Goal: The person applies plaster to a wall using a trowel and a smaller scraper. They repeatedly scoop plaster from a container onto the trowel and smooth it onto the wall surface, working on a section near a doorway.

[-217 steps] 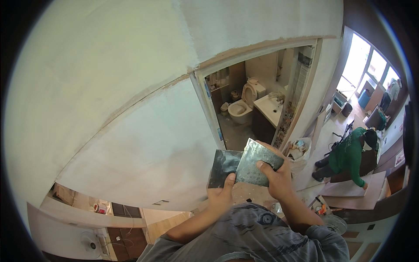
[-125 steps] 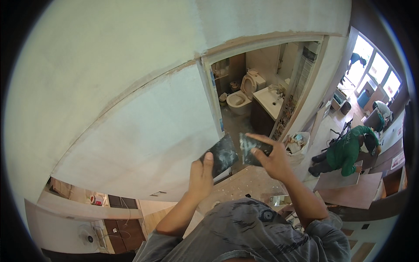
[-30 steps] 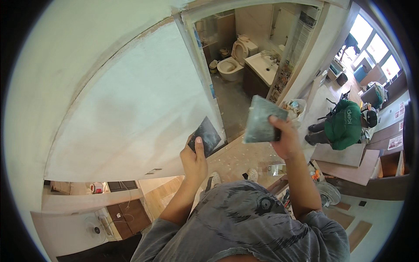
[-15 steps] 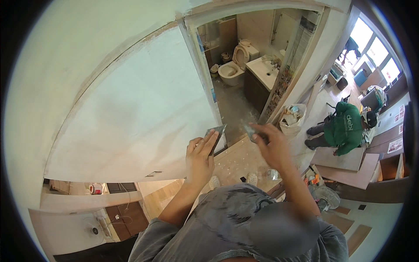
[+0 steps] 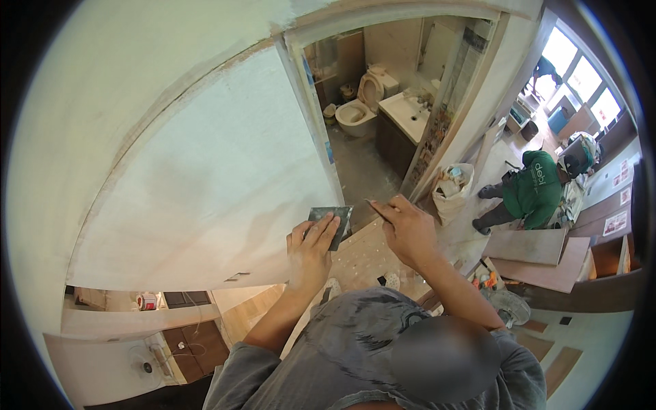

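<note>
My left hand (image 5: 311, 253) grips a dark, flat, square scraper plate (image 5: 340, 234) marked with pale smears, its fingers lying across the face. Across a small gap, my right hand (image 5: 413, 236) is closed on a thin scraper blade (image 5: 375, 206), seen nearly edge-on, with its tip pointing toward the plate. Most of that blade is hidden by the fingers. Both hands are in front of my chest, apart from each other and not touching the white wall panel (image 5: 198, 198) on the left.
Ahead, a doorway opens on a bathroom with a toilet (image 5: 355, 116) and a sink (image 5: 408, 115). A full white sack (image 5: 452, 198) stands beside the door frame. At right, a person in a green shirt (image 5: 538, 191) bends near loose boards (image 5: 526, 246). A fan (image 5: 504, 307) stands close by.
The plate in my left hand has turned so its flat face shows more. My right hand has shifted slightly left and rotated, bringing its blade edge-on. The person in green bends further.
</note>
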`<state>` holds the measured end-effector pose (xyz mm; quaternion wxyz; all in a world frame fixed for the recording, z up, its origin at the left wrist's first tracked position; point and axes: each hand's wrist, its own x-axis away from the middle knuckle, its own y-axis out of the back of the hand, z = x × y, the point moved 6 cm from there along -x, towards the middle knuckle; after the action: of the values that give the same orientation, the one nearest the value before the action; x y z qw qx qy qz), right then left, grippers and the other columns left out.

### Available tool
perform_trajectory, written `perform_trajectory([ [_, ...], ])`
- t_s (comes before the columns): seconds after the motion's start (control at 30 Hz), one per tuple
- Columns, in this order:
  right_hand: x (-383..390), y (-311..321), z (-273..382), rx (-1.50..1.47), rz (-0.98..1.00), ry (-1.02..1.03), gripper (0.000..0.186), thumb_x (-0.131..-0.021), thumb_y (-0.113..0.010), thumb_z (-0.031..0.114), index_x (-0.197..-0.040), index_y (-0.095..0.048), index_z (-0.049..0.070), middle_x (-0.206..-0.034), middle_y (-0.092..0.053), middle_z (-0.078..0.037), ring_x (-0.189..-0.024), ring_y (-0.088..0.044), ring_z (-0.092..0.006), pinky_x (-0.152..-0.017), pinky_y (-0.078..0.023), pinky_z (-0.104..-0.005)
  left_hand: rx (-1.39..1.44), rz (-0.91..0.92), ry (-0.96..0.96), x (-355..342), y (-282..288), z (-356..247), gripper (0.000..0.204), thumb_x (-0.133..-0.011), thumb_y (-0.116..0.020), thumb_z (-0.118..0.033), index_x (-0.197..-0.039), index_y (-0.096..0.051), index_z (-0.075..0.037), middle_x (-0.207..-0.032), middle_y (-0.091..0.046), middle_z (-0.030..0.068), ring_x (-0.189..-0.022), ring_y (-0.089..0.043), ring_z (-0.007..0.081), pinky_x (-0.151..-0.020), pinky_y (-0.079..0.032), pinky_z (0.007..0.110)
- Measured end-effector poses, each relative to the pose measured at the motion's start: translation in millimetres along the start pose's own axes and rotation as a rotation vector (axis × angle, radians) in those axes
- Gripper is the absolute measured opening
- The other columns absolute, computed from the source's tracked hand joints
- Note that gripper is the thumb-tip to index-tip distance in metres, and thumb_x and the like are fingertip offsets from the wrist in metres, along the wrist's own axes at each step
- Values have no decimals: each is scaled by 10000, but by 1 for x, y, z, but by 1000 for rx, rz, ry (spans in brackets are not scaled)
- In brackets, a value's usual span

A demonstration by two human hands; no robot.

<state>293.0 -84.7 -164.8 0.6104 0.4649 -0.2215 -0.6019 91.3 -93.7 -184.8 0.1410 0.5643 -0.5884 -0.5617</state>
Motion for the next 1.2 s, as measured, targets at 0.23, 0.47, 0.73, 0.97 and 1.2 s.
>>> perform_trajectory([
  [0.23,-2,19,-14,-179,-211,38,437,-837,-657,-9,-1235,-720,158,-1028,-641,-77,-899,-644,-284,-773,-532,-381,778,-103,630,8,-11,29,182,-993,-618,-137,-1139,-680,-47,-1048,-711,52,-821,-601,190,-687,-473,289],
  [0.47,17,30,34,-334,-485,458,410,-825,-721,23,-1212,-731,159,-1063,-697,-88,-851,-667,-268,-734,-542,-374,2532,44,1018,14,-54,-9,286,-1029,-609,-401,-915,-579,-140,-618,-515,-36,-476,-475,65,-415,-341,193],
  [0.73,18,37,84,-381,-482,630,427,-749,-761,41,-1172,-734,92,-1084,-703,-133,-853,-683,-287,-719,-564,-370,2307,28,1317,23,-45,-46,348,-1081,-461,-410,-868,-534,-144,-619,-465,-82,-494,-455,32,-420,-364,185],
  [0.97,-3,28,44,-242,-377,391,496,-718,-718,-36,-1201,-721,75,-1069,-691,-115,-875,-667,-293,-723,-540,-376,2842,247,744,6,-24,-45,206,-1086,-480,-237,-940,-522,-97,-667,-504,13,-525,-476,67,-408,-395,216],
  [1.2,14,48,75,-392,-386,689,457,-730,-738,54,-1185,-734,95,-1113,-702,-103,-888,-672,-291,-717,-546,-363,2918,184,847,22,-37,-31,202,-1068,-461,-167,-1065,-589,-10,-705,-562,41,-547,-554,118,-416,-452,235],
])
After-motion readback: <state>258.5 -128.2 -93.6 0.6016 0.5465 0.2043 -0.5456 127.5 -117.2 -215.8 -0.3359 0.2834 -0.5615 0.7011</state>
